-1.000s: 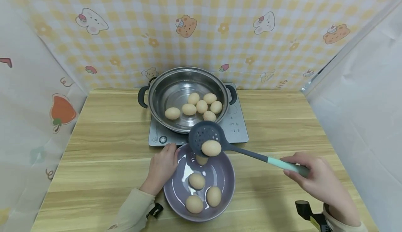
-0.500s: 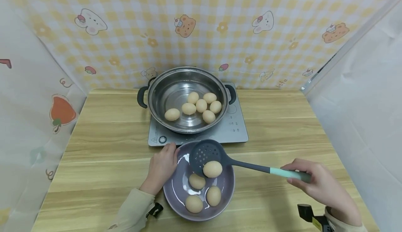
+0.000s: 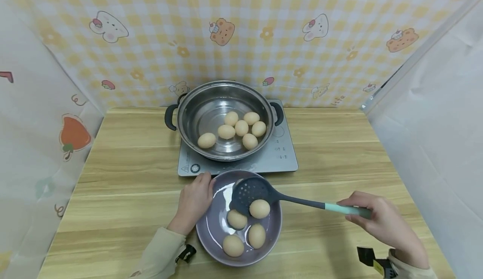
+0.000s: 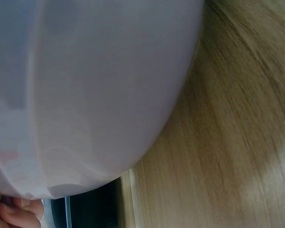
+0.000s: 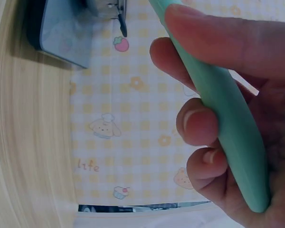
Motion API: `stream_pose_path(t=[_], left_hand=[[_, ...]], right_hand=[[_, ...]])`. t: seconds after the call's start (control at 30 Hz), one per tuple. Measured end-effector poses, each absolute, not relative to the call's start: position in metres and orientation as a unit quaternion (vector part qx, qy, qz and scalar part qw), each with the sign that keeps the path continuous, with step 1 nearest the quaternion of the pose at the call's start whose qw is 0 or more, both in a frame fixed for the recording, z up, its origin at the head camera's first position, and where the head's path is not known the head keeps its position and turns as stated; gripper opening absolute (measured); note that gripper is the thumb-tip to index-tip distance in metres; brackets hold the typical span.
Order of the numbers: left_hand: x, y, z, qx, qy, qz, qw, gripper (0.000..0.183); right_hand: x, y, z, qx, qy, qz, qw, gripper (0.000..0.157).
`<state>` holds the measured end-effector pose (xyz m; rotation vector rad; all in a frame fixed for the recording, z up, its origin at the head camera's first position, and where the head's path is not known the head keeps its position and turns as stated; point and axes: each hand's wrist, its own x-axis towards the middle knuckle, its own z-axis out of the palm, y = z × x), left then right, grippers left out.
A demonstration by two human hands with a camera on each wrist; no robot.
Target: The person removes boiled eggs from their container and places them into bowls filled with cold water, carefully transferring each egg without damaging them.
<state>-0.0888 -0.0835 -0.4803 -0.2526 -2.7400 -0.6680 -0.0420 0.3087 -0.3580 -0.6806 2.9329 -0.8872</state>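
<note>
Pale wooden tabletop [image 3: 124, 157] here, spreading out below the left hand [image 3: 194, 203] and the right hand [image 3: 385, 222] alike! Just ahead of the left hand sits a silvery induction cooker [image 3: 283, 163], reaching off to the right, a warning triangle printed on its near corner. Farther ahead of both hands, up goes a yellow-and-white checked cloth [image 3: 247, 63], all bears, rabbits and flowers, with "life" lettered ahead of the right hand! Well left of the left hand, a big strawberry print [image 3: 75, 132]; beyond the right hand, a whitish sheet [image 3: 434, 102], creased.
</note>
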Motion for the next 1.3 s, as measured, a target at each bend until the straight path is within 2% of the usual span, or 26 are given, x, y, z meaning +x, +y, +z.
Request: stream_pose_path(t=[0.4,0.83,1.3], left_hand=[[-0.089,-0.084,-0.482,-0.088,-0.955,-0.234,0.162,0.021],[-0.089,-0.085,-0.481,-0.085,-0.955,-0.236,0.159,0.02],[-0.089,-0.084,-0.482,-0.082,-0.957,-0.24,0.143,0.02]], right_hand=[[-0.042,0.306,-0.358,-0.191,0.951,-0.242,-0.025,0.042],[-0.044,0.307,-0.357,-0.218,0.938,-0.258,-0.08,0.045],[-0.056,0.312,-0.354,-0.302,0.883,-0.355,-0.049,0.047]])
